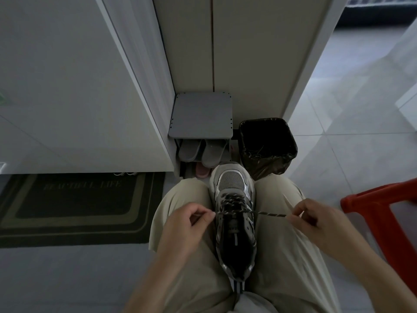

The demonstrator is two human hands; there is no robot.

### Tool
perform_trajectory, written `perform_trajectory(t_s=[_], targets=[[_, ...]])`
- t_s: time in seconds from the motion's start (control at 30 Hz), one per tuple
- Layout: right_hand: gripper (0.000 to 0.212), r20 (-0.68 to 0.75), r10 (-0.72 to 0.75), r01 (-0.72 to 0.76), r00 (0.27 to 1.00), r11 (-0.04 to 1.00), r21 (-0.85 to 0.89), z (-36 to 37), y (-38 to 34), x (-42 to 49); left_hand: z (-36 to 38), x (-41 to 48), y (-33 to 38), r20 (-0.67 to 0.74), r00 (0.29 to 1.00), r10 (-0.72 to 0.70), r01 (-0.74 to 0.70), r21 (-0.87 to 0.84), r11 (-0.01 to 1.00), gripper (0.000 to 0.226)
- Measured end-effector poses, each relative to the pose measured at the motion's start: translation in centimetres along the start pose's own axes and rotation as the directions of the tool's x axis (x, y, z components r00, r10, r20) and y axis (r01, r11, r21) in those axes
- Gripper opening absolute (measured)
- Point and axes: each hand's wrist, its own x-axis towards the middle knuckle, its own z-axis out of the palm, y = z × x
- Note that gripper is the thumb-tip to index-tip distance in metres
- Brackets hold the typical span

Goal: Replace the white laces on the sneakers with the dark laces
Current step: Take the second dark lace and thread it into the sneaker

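Low in the frame's centre, the sneaker (234, 222) lies wedged between the knees, dark lace (259, 213) stretched sideways across it. Left hand (189, 227) and right hand (316, 220) each pinch one end. A bin (268, 147) stands above.

Between left hand (189, 224) and right hand (316, 220): grey mesh sneaker (234, 186), taut dark speckled lace (268, 213).
Outside right hand: red plastic stool (372, 199).
Ahead: black bag-lined bin (291, 141).
Outside left hand: open grey floor (67, 279).
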Motion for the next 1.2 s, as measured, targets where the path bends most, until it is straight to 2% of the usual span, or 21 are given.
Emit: perform_trajectory(t_s=[0.07, 0.13, 0.27, 0.33, 0.4, 0.47, 0.53, 0.63, 0.7, 0.8, 0.87, 1.0, 1.13, 1.17, 1.2], targets=[[0.01, -0.002, 0.014, -0.013, 1.0, 0.993, 0.115, -0.5, -0.5, -0.1, -0.6, 0.5, -0.2, -0.021, 0.999, 0.025, -0.023, 0.063, 0.998, 0.005], [0.008, -0.036, 0.048, -0.032, 0.998, 0.931, 0.362, -1.2, -1.6, -0.2, -0.6, 0.6, -0.2, -0.029, 0.999, 0.037, -0.032, 0.152, 0.988, 0.002], [0.02, -0.055, 0.138, -0.051, 0.989, 0.666, 0.744, -1.9, -3.3, 0.4, 0.3, 0.1, 2.0, -0.164, 0.965, 0.203, -0.18, 0.141, 0.973, 0.009], [0.026, 0.005, 0.158, -0.078, 0.987, 0.462, 0.883, -1.7, -4.3, 1.0, 1.2, -0.6, 4.1, -0.114, 0.96, 0.255, -0.251, 0.045, 0.967, 0.007], [0.028, 0.087, 0.15, -0.123, 0.985, 0.248, 0.961, -1.5, -5.6, 1.5, 2.7, -1.5, 5.6, 0.027, 0.969, 0.244, -0.241, -0.086, 0.967, 0.007], [0.028, 0.153, 0.104, -0.163, 0.983, 0.095, 0.982, -1.0, -6.9, 1.8, 4.4, -2.1, 6.5, 0.161, 0.968, 0.194, -0.161, -0.198, 0.967, 0.01], [0.027, 0.182, 0.061, -0.182, 0.981, -0.003, 0.983, -0.5, -7.6, 1.9, 5.8, -2.2, 7.0, 0.231, 0.958, 0.171, -0.116, -0.236, 0.965, 0.009], [0.027, 0.189, 0.062, -0.182, 0.98, -0.109, 0.977, -0.1, -7.7, 2.1, 6.4, -2.1, 6.8, 0.283, 0.947, 0.154, -0.091, -0.225, 0.97, 0.034], [0.029, 0.161, 0.094, -0.149, 0.982, -0.124, 0.981, -0.3, -7.2, 2.5, 5.8, -2.3, 6.8, 0.333, 0.937, 0.105, -0.01, -0.275, 0.961, 0.035], [0.028, 0.115, 0.156, -0.101, 0.981, -0.092, 0.991, -0.6, -5.8, 3.0, 3.9, -2.2, 5.9, 0.379, 0.922, 0.071, 0.052, -0.305, 0.951, 0.017], [0.026, 0.079, 0.194, -0.073, 0.978, -0.036, 0.997, -0.4, -4.6, 3.1, 2.2, -2.1, 5.2, 0.377, 0.923, 0.072, 0.029, -0.254, 0.967, 0.018], [0.026, 0.034, 0.232, -0.069, 0.972, 0.141, 0.988, 0.6, -2.4, 2.8, 0.3, -1.9, 4.1, 0.381, 0.924, 0.035, 0.04, -0.187, 0.982, 0.018], [0.024, 0.059, 0.252, -0.108, 0.966, 0.184, 0.977, 1.4, -1.5, 2.6, 0.7, -1.8, 4.0, 0.389, 0.921, -0.02, 0.079, -0.138, 0.987, 0.016], [0.024, 0.055, 0.257, -0.115, 0.965, 0.222, 0.968, 1.6, -1.4, 2.5, 1.0, -1.8, 4.0, 0.39, 0.92, -0.042, 0.096, -0.12, 0.988, 0.016], [0.023, 0.037, 0.264, -0.121, 0.964, 0.309, 0.943, 1.8, -1.3, 2.5, 1.4, -1.8, 4.1, 0.385, 0.921, -0.057, 0.106, -0.106, 0.989, 0.017]])
